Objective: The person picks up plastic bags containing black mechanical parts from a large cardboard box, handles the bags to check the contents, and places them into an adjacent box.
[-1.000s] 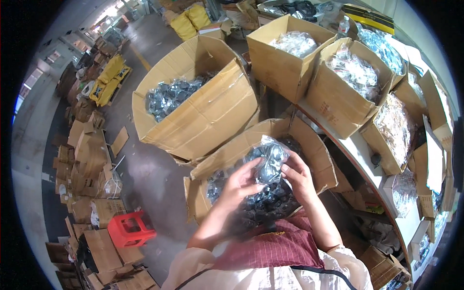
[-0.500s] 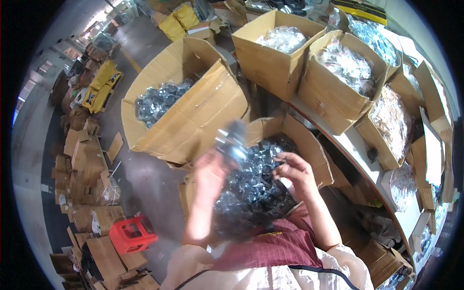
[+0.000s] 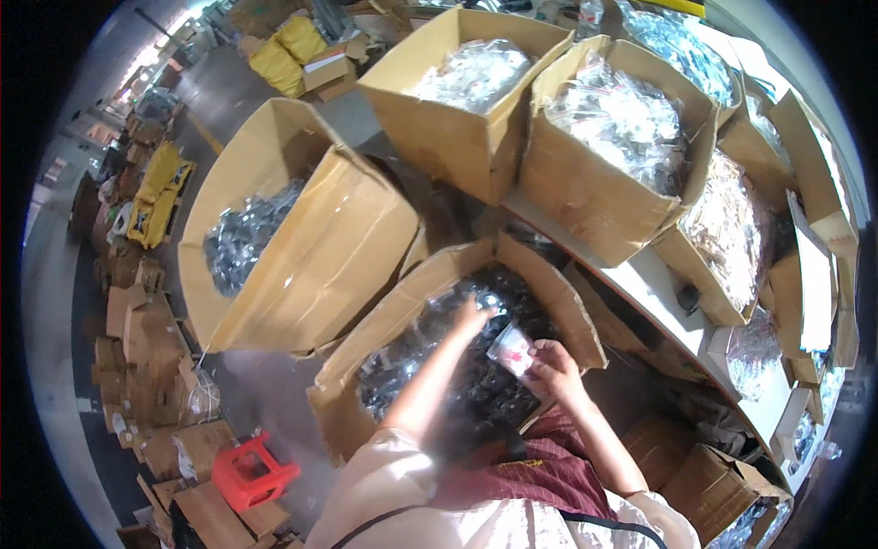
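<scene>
In front of me an open cardboard box point(image 3: 567, 297) holds a heap of small dark pieces point(image 3: 402, 366), shiny as if wrapped in clear plastic. My left hand point(image 3: 473, 314) reaches into its far part, fingers closed about a dark, shiny piece with a pale round spot point(image 3: 489, 300); its kind is too small to tell. Over the right part of the heap, my right hand point(image 3: 555, 369) pinches a small clear plastic bag point(image 3: 512, 350) with a red print. The bag is tilted, its upper end toward my left hand.
A larger carton point(image 3: 320, 247) at the left holds similar dark pieces point(image 3: 251, 233). Along the curved table point(image 3: 654, 297) on the right stand cartons point(image 3: 594, 197) of clear bags. A red plastic stool point(image 3: 251, 471) is on the floor at the lower left, near stacked cardboard point(image 3: 151, 348).
My left hand has gone from above the near-left side of the box, where it held a blurred dark piece, down into the heap. My right hand has lowered slightly, and the bag shows now.
</scene>
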### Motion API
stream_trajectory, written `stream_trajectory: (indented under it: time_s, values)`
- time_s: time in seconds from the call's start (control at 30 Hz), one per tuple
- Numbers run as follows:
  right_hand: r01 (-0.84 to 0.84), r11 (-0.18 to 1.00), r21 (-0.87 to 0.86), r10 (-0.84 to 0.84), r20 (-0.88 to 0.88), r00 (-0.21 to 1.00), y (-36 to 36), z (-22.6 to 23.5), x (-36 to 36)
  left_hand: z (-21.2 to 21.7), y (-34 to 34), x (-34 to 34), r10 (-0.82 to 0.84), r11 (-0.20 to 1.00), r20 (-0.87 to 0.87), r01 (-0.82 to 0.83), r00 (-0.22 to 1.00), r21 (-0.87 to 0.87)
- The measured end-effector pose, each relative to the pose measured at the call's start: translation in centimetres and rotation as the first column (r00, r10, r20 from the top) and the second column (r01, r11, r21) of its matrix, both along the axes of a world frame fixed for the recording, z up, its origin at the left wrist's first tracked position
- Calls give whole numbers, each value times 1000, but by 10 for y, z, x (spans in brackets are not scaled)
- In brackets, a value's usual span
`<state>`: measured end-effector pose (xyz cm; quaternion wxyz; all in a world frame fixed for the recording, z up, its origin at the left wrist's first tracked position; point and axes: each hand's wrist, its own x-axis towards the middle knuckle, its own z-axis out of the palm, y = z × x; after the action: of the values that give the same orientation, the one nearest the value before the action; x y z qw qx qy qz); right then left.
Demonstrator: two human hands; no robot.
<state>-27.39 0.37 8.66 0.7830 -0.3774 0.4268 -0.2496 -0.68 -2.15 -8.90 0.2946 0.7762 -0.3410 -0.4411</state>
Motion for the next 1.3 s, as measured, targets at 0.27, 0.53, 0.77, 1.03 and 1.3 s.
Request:
stream_trajectory:
  time_s: [0.27,0.53,0.77,1.03,1.3]
  values:
    - [-16,1000,3,16,-109,994,-16,14,-9,59,-43,-49,-258,963,165,241,952,117]
    - [-161,977,-138,153,-69,986,-20,1,10,171,81,-39,177,971,-560,-237,809,-36]
    - [-359,904,-232,363,-25,931,11,99,59,241,143,-17,-1,954,-675,-202,738,-223]
    - [-172,940,-293,214,116,970,54,142,80,306,194,0,-54,855,-773,-371,632,-363]
    - [-109,899,-424,230,247,941,64,197,96,368,209,4,43,741,-770,-537,637,-403]
